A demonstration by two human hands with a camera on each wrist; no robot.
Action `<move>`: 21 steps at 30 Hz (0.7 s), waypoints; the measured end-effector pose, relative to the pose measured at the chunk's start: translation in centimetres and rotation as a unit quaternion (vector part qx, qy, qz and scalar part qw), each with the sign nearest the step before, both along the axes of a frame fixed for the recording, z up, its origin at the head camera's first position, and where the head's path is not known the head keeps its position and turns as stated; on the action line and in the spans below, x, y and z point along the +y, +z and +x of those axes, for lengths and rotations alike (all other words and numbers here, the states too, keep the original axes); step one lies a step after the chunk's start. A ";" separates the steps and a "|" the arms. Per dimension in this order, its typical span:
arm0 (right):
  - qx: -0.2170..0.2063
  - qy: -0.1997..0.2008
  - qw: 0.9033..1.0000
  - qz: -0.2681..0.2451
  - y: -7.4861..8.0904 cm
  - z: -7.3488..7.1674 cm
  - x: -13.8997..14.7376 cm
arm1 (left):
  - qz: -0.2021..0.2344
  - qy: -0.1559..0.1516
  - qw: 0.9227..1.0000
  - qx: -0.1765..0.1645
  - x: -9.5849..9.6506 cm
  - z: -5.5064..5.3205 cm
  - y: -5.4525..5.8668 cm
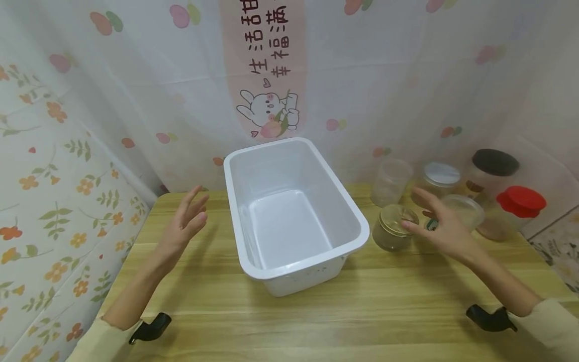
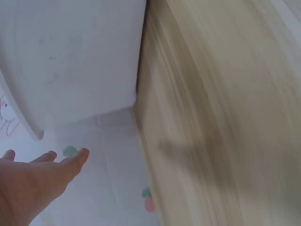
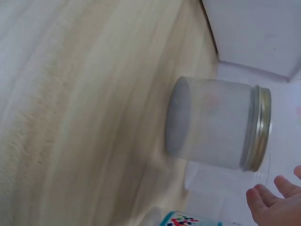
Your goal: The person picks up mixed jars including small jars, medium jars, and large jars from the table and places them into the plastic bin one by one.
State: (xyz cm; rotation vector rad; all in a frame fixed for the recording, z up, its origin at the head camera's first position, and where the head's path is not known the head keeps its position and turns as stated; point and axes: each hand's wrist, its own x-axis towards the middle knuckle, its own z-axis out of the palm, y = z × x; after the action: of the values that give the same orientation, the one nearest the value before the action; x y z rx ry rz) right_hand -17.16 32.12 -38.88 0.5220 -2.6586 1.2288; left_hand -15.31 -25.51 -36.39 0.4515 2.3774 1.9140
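A white rectangular tub (image 1: 294, 221) stands open-topped at the middle of the wooden table, its inside bare. My left hand (image 1: 183, 223) hovers to the left of the tub with its fingers loosely extended, holding nothing. On the other side, my right hand (image 1: 441, 226) is held over the jars with thumb and fingers spread. Closest to it is a clear jar with a gold lid (image 1: 395, 226), which also shows in the right wrist view (image 3: 216, 125), its lid near the fingertips. Both hands are apart from the tub.
Several clear containers crowd the table's right back: one cup-like container (image 1: 391, 181), a silver-lidded jar (image 1: 441, 176), a black-lidded jar (image 1: 495, 163), a red-lidded jar (image 1: 520, 201) and a clear-lidded one (image 1: 463, 211). A patterned curtain (image 1: 181, 100) hangs behind the wooden table (image 1: 289, 327).
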 end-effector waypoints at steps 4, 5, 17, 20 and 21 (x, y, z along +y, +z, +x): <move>-0.012 0.014 1.000 -0.014 -0.8 0.0 -0.3 | -0.005 -0.006 1.000 -0.002 1.1 -0.4 -0.3; -0.017 0.016 1.000 -0.018 -0.9 0.1 -0.3 | -0.003 -0.008 1.000 -0.002 1.3 -0.5 -0.4; -0.059 0.009 0.996 -0.065 -2.9 -0.2 -0.7 | 0.005 -0.036 0.999 0.029 4.0 -1.5 -0.8; -0.062 0.009 0.996 -0.071 -3.4 -0.4 -0.6 | 0.011 -0.038 0.999 0.038 4.5 -1.8 -0.8; -0.061 0.010 0.995 -0.073 -3.5 -0.4 -0.6 | 0.011 -0.037 0.998 0.041 4.6 -1.8 -0.7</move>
State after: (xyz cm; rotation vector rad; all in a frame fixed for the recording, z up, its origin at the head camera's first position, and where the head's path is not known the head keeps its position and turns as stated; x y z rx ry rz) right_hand -17.59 31.50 -42.42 0.4667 -2.6395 1.4920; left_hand -17.12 -20.89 -37.14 0.6223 2.3527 1.9281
